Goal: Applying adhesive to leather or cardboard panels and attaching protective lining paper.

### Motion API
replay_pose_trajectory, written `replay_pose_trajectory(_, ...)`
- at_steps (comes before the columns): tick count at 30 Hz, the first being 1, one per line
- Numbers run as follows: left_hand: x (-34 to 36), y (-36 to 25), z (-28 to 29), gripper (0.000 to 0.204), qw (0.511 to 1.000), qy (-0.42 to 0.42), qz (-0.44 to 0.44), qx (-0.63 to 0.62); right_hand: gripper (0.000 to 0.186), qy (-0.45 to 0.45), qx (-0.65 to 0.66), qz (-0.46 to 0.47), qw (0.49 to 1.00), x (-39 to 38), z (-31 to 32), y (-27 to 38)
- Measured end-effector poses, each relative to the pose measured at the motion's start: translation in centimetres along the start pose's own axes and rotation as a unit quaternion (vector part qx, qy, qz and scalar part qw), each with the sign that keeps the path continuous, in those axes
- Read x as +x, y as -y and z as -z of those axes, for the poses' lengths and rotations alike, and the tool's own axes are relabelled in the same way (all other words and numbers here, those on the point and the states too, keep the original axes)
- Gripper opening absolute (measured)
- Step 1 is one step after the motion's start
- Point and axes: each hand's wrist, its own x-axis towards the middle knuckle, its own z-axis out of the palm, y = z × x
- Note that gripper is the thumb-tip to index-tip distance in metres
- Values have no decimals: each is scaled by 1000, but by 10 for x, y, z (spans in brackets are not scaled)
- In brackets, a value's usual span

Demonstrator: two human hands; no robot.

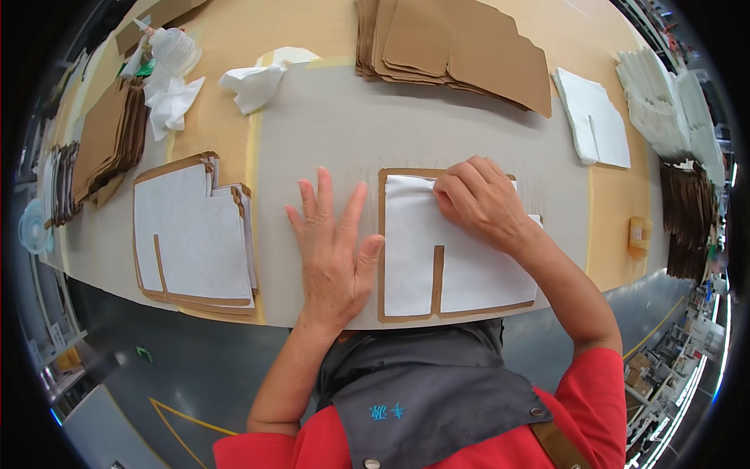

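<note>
Your left hand [328,242] is spread wide, back up, fingers fanned over the grey part of the table [312,129], holding nothing; the thumb tip comes to the left margin of the brown panel [383,266], contact not clear. Your right hand [480,199] is curled, fingers bunched together, tips down at the upper part of the white sheet [488,270]; a shallow crease runs leftward from them. Whether that grip pinches the sheet or only presses it, cannot tell: the knuckles hide the tips. White sheet lies on the brown panel at the table's near edge, in front of you, right of your left hand; brown border shows around it, and brown shows through the narrow slot at its lower edge. Writing: blue characters on the bib of your grey apron [461,399], between red sleeves; faint printing on the white bottle [176,51] at far left; a pale mark on the small yellow block [639,237] at right, too small to read. Around you: white-faced brown pile [195,234] left of your left hand, brown stack [469,43] at the far side, slotted white pieces [598,121] to its right, crumpled white tissue [254,86] beyond your left hand.
</note>
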Motion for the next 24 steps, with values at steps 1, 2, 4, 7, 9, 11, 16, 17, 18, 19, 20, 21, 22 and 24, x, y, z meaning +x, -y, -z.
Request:
replay_pose_trajectory(1, 0, 0, 0, 60, 1000, 0, 1, 1, 15, -3, -9, 10, 1000, -2, 0, -1)
replay_pose_trajectory(2, 0, 0, 0, 59, 1000, 0, -1, 2, 17, -5, -18, 20, 1000, -3, 1, -2)
replay_pose_trajectory(4, 2, -2, -1, 58, 1000, 0, -2, 4, 17, -14, -14, 32, 999, -4, 2, -2)
replay_pose_trajectory(7, 15, -7, -5, 61, 999, -17, -31, -2, 18, -32, -18, 57, 998, -8, 3, -2)
replay_pose_trajectory(9, 29, -14, -7, 60, 998, -9, -58, -31, 19, -39, -25, 71, 996, -14, 5, -1)
replay_pose_trajectory(11, 39, -12, -11, 49, 997, -6, -71, -26, 24, -15, -42, 98, 994, -22, 9, -2)
replay_pose_trajectory(16, 41, -5, -17, 20, 992, 15, -119, -24, 39, -75, 120, 4, 990, -35, 22, -9)
replay_pose_trajectory(17, 40, -5, -16, 17, 992, 10, -123, -39, 45, -84, 166, -36, 982, -34, 25, -9)
replay_pose_trajectory(18, 39, -5, -16, 15, 991, 6, -126, -53, 45, -70, 179, -57, 980, -31, 29, -9)
replay_pose_trajectory(19, 39, -6, -16, 15, 990, 7, -129, -55, 45, -70, 176, -58, 980, -28, 33, -9)
replay_pose_trajectory(20, 39, -6, -16, 14, 990, 1, -128, -56, 45, -44, 194, -84, 977, -27, 36, -10)
replay_pose_trajectory(21, 39, -6, -15, 13, 990, -4, -127, -56, 46, -17, 211, -109, 971, -25, 37, -10)
replay_pose_trajectory(22, 40, -6, -15, 13, 990, -4, -129, -57, 47, -30, 221, -111, 969, -25, 35, -10)
replay_pose_trajectory(24, 40, -8, -14, 14, 988, -4, -137, -65, 46, -2, 222, -117, 968, -30, 39, -11)
